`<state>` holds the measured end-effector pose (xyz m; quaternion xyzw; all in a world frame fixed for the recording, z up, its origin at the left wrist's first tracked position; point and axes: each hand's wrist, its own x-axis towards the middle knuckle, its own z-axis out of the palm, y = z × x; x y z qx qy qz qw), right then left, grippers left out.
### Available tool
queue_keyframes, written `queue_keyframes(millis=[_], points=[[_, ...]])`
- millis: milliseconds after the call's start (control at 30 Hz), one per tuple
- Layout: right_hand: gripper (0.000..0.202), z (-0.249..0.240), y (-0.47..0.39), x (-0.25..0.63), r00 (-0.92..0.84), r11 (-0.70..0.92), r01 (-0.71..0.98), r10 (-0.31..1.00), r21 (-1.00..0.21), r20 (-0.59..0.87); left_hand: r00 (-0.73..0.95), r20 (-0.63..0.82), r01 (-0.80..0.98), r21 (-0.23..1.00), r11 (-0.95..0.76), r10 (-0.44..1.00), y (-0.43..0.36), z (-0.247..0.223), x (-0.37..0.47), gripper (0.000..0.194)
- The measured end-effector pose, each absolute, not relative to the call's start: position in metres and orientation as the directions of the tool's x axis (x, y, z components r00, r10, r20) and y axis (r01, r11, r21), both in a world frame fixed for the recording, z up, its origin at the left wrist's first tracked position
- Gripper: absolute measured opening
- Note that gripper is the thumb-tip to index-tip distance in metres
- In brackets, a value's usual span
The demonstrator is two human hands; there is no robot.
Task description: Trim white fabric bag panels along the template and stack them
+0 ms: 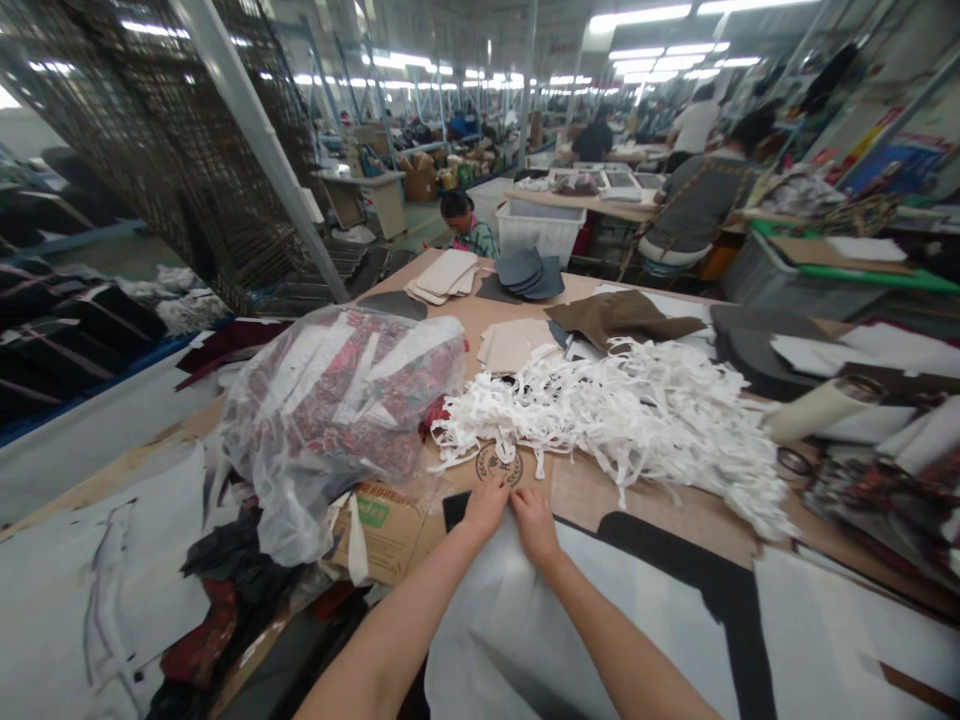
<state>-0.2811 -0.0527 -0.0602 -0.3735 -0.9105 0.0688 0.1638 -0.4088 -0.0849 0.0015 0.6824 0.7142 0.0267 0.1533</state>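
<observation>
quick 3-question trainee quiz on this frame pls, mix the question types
1. True or false: both the left hand and the right hand rest side by side on the far edge of the thin white fabric sheet.
2. What lies just beyond the hands? A) heap of white fabric strips B) a metal bucket C) a stack of plates
3. What sits left of the hands, stuffed with red patterned cloth?

Key
1. True.
2. A.
3. The clear plastic bag, resting partly on a flat brown cardboard piece.
</observation>
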Motion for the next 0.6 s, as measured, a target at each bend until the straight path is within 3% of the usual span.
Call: queue_keyframes(millis=[167, 300, 433, 600], points=[[0.026, -0.049, -0.058, -0.27, -0.785, 0.8, 0.593, 0.6, -0.096, 0.15, 0.153, -0.087, 0.988, 0.048, -0.15, 0.984, -0.098, -0.01, -0.409, 0.035], [0.025, -0.041, -0.061, -0.229, -0.773, 0.776, 0.627, 0.631, -0.072, 0.075, 0.17, -0.032, 0.983, -0.069, -0.172, 0.985, -0.107, -0.017, -0.406, 0.042], [0.023, -0.026, -0.064, -0.171, -0.711, 0.708, 0.703, 0.703, -0.071, -0.025, 0.078, -0.069, 0.995, -0.056, -0.082, 0.995, -0.109, -0.01, -0.4, 0.044], [0.027, -0.003, -0.052, -0.132, -0.514, 0.513, 0.856, 0.835, -0.059, -0.196, -0.191, -0.189, 0.974, 0.083, 0.209, 0.963, -0.096, 0.006, -0.393, 0.042]])
